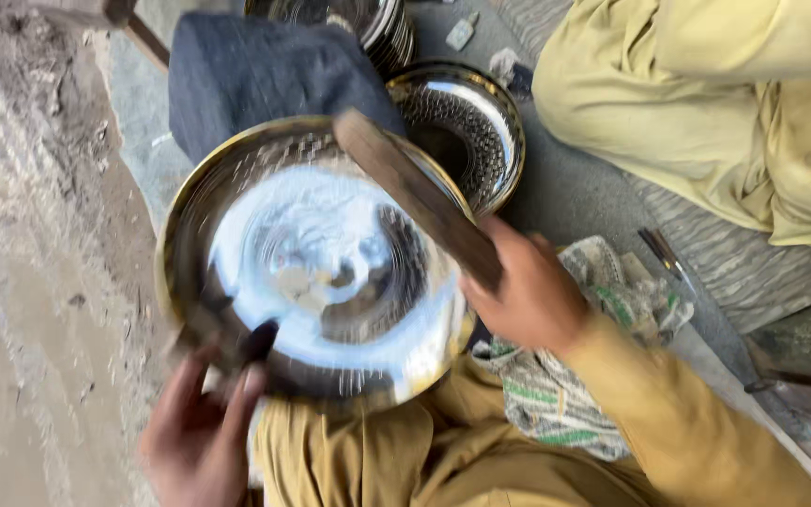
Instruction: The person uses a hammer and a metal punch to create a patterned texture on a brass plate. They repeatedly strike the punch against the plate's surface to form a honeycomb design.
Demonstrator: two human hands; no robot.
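A large shiny round metal tray with a brass-coloured rim rests tilted over my lap, its face blurred. My left hand grips its lower left rim, thumb pressed on the edge. My right hand is closed around a long brown wooden stick that lies slantwise across the tray's upper right part, touching its surface.
A second patterned metal tray lies behind, with a stack of similar trays beyond it. A dark cloth cushion sits at the back. Another person in yellow clothing sits to the right. A printed rag lies by my right wrist. Metal tools lie on the mat.
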